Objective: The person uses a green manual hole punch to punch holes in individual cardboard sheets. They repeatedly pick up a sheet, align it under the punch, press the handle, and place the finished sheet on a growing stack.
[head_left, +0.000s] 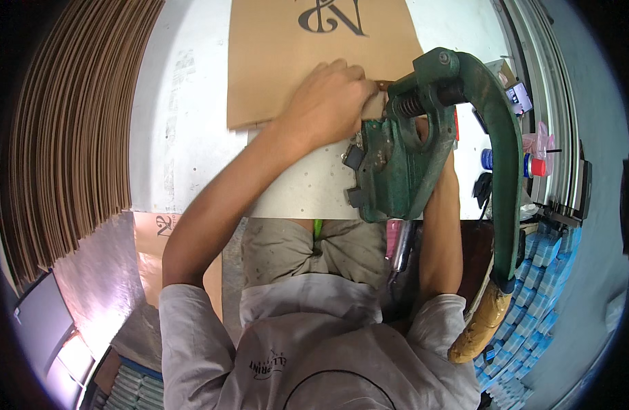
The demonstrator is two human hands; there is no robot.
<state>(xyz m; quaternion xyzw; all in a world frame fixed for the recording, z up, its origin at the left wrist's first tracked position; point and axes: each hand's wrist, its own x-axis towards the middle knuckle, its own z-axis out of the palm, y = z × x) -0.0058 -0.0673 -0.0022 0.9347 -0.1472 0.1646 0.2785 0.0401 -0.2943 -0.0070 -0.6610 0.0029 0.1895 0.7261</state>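
Note:
A flat brown paper bag [273,75] with a black printed mark lies on the white table in front of me. My left hand [333,99] rests over its near right corner, fingers curled and closed on the edge beside the press. The press is a green metal hand press [390,164] with a spring and a long curved lever. That lever ends in a tan wrapped handle [482,324] beside my right upper arm, with no hand on it. My right hand [422,128] is behind the press body; only a sliver shows, and its fingers are hidden.
A tall stack of brown folded paper [68,137] stands along the left side. To the right of the press are a blue container [487,159] and a red-capped container [537,167]. Many blue wrapped packs [533,301] are piled at lower right.

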